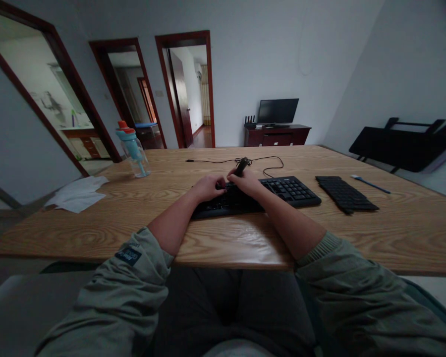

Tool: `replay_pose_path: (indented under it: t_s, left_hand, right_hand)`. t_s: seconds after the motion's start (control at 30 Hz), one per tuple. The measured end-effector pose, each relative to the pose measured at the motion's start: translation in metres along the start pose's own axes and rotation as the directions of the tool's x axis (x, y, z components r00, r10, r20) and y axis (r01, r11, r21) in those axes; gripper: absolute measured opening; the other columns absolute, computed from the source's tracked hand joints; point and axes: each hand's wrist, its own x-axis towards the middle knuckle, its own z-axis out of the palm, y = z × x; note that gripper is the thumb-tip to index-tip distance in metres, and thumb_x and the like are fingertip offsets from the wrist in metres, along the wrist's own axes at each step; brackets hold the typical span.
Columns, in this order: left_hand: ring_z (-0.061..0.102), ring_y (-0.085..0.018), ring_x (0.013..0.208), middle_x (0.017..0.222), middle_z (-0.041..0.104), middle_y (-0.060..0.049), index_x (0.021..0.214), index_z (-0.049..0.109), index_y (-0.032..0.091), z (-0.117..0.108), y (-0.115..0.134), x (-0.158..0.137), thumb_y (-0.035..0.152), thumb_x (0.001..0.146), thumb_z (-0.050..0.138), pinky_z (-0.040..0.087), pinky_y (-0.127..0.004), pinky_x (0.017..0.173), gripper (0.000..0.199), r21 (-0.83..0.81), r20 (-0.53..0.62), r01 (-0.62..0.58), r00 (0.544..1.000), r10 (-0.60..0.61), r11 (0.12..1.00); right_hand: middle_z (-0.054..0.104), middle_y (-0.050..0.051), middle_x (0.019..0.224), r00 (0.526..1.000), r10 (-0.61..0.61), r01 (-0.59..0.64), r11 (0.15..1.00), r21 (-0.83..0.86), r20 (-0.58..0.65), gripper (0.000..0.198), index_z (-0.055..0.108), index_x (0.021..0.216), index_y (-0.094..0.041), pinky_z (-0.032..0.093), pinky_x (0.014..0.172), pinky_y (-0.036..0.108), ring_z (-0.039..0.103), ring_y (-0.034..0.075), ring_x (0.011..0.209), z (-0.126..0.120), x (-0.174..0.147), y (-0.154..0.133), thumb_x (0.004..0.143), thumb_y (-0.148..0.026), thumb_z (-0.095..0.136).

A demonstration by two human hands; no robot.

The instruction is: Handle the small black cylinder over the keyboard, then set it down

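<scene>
Keyboard (282,191) beneath both hands' fingers (220,184).

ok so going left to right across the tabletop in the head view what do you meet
white paper → water bottle → left hand → right hand, holding a small dark tool, both over the black keyboard → second black keyboard → blue-handled brush

Black keyboard (282,191) on a tan wood-grain worktop (394,223); clear bottle (133,148) with blue and orange cap; white cloth (78,194); olive-green sleeves (134,277).
</scene>
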Motion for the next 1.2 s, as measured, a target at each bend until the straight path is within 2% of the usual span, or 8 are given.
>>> replay_pose_path:
  t_s: [0.1, 0.2, 0.37, 0.57, 0.73, 0.83, 0.93, 1.2]
  left_hand:
    - [0.064, -0.018, 0.08, 0.086, 0.072, -0.002, 0.088, 0.069, 0.017, 0.003, -0.002, 0.003, 0.026, 0.078, 0.068, 0.05, -0.029, 0.076, 0.013, 0.016, 0.008, -0.023, 1.0, 0.023, 1.0]
    - [0.064, -0.019, 0.083, 0.088, 0.072, -0.004, 0.087, 0.072, 0.018, 0.002, -0.004, 0.005, 0.028, 0.079, 0.067, 0.05, -0.029, 0.079, 0.014, 0.078, 0.009, -0.06, 0.998, 0.059, 0.995]
    - [0.065, -0.019, 0.089, 0.093, 0.074, -0.004, 0.092, 0.08, 0.022, -0.01, -0.008, 0.002, 0.029, 0.079, 0.066, 0.048, -0.027, 0.083, 0.02, 0.15, 0.1, -0.043, 0.995, 0.028, 0.988]
    - [0.066, -0.018, 0.084, 0.093, 0.076, -0.002, 0.091, 0.082, 0.023, -0.016, -0.01, 0.001, 0.025, 0.077, 0.064, 0.049, -0.027, 0.084, 0.023, 0.072, 0.169, -0.033, 0.985, 0.02, 0.997]
    - [0.067, -0.019, 0.078, 0.08, 0.076, -0.001, 0.085, 0.082, 0.024, -0.012, -0.018, 0.003, 0.024, 0.071, 0.067, 0.05, -0.027, 0.08, 0.02, -0.001, 0.152, -0.003, 0.988, 0.003, 1.0]
    - [0.067, -0.019, 0.077, 0.077, 0.076, -0.001, 0.085, 0.081, 0.023, -0.011, -0.019, 0.003, 0.023, 0.07, 0.066, 0.05, -0.026, 0.079, 0.021, -0.029, 0.168, 0.014, 0.986, -0.009, 0.999]
    - [0.068, -0.019, 0.078, 0.08, 0.077, -0.001, 0.087, 0.081, 0.023, -0.012, -0.018, 0.003, 0.022, 0.071, 0.065, 0.05, -0.026, 0.08, 0.023, -0.032, 0.177, 0.013, 0.984, -0.007, 0.999]
    - [0.067, -0.019, 0.074, 0.078, 0.076, -0.003, 0.078, 0.079, 0.019, -0.009, -0.018, 0.003, 0.023, 0.071, 0.067, 0.05, -0.027, 0.074, 0.014, -0.044, 0.131, -0.003, 0.991, 0.009, 0.999]
  right_hand:
    - [0.055, -0.001, 0.064, 0.993, 0.084, -0.066, 0.976, 0.208, -0.08, 0.015, 0.056, 0.065, -0.02, 0.041, 0.064, 0.028, 0.052, 0.015, 0.066, 0.016, 0.006, 0.003, 0.072, -0.033, 0.056]
    - [0.053, -0.002, 0.062, 0.982, 0.134, -0.084, 0.941, 0.327, -0.134, 0.015, 0.054, 0.067, -0.02, 0.042, 0.062, 0.027, 0.052, 0.014, 0.062, 0.03, 0.011, 0.004, 0.07, -0.034, 0.056]
    - [0.05, -0.005, 0.059, 0.977, 0.144, -0.076, 0.925, 0.373, -0.159, 0.016, 0.053, 0.075, -0.021, 0.042, 0.056, 0.027, 0.051, 0.013, 0.055, 0.037, 0.014, 0.009, 0.067, -0.034, 0.057]
    - [0.046, -0.005, 0.056, 0.961, 0.192, -0.101, 0.912, 0.397, -0.197, 0.011, 0.049, 0.071, -0.022, 0.04, 0.051, 0.025, 0.045, 0.012, 0.05, 0.043, 0.014, 0.011, 0.071, -0.032, 0.054]
    - [0.044, -0.004, 0.059, 0.914, 0.248, -0.156, 0.946, 0.284, -0.323, 0.016, 0.047, 0.071, -0.023, 0.039, 0.05, 0.026, 0.044, 0.013, 0.052, 0.056, 0.018, 0.005, 0.077, -0.036, 0.053]
    - [0.044, -0.002, 0.06, 0.884, 0.228, -0.169, 0.97, 0.176, -0.407, 0.022, 0.044, 0.069, -0.024, 0.038, 0.051, 0.027, 0.045, 0.015, 0.056, 0.062, 0.019, 0.001, 0.083, -0.041, 0.051]
    - [0.045, -0.001, 0.059, 0.875, 0.197, -0.19, 0.98, 0.061, -0.443, 0.027, 0.042, 0.065, -0.025, 0.038, 0.054, 0.028, 0.046, 0.016, 0.057, 0.064, 0.019, -0.002, 0.086, -0.041, 0.049]
    - [0.064, 0.011, 0.071, 0.84, 0.157, -0.25, 0.961, -0.115, -0.52, 0.037, 0.055, 0.067, -0.022, 0.043, 0.061, 0.031, 0.062, 0.024, 0.069, 0.074, 0.022, -0.008, 0.093, -0.046, 0.044]
